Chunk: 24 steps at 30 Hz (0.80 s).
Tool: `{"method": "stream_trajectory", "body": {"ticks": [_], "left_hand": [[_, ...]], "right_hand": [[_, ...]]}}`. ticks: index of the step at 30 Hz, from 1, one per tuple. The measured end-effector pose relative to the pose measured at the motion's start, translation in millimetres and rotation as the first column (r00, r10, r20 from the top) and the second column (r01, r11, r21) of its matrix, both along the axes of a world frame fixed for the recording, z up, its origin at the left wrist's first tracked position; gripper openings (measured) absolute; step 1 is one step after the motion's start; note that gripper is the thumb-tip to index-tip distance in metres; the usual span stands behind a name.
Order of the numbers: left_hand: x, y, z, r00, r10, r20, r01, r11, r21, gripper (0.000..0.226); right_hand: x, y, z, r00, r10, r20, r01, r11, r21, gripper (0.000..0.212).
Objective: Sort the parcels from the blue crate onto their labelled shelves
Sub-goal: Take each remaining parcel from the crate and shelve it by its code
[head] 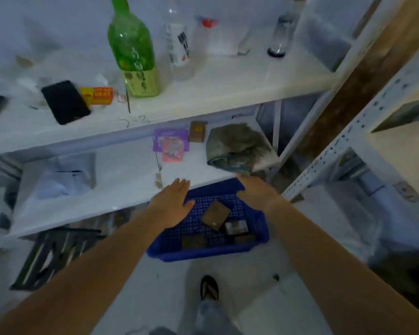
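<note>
Left grip [172, 199] and right grip [257, 193] over blue crate [203, 253], parcels [215, 215] between

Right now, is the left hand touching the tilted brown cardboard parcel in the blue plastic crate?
Apart: the head view shows bare crate mesh between the left hand and the parcel.

One blue crate [203, 253] at lower centre, four small boxes [215, 215] inside; one green bottle [133, 52], one black phone [64, 101] at upper left.

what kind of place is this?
Probably a small stockroom or parcel-sorting room: white slotted-angle metal shelving, a handwritten number on a shelf edge, and a blue crate holding small brown parcels.
</note>
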<state>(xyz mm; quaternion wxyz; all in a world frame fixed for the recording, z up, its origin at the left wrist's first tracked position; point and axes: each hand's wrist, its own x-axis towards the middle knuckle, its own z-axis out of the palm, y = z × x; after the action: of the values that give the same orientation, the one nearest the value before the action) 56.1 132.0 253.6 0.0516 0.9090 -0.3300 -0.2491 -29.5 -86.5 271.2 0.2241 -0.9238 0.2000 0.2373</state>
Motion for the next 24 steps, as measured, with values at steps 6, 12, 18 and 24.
{"method": "stream_trajectory", "body": {"ticks": [6,12,18,24], "left_hand": [[22,-27,-152,0.973,-0.017,-0.231,0.047,0.991,0.125,0.07],[56,-86,-366,0.902,0.064,-0.427,0.006,0.987,0.159,0.081],[80,-133,-565,0.848,0.14,-0.512,-0.139,0.99,0.04,0.091],[111,-153,-688,0.779,0.368,-0.508,-0.402,0.914,0.047,0.098]], "right_hand": [[-8,-26,-162,0.965,-0.152,-0.212,0.189,0.968,0.164,0.046],[21,-31,-376,0.881,-0.368,-0.297,0.451,0.844,0.292,0.061],[78,-14,-578,0.724,-0.553,-0.413,0.69,0.579,0.434,0.034],[91,-21,-700,0.519,-0.731,-0.442,0.846,0.365,0.389,0.04]]}}
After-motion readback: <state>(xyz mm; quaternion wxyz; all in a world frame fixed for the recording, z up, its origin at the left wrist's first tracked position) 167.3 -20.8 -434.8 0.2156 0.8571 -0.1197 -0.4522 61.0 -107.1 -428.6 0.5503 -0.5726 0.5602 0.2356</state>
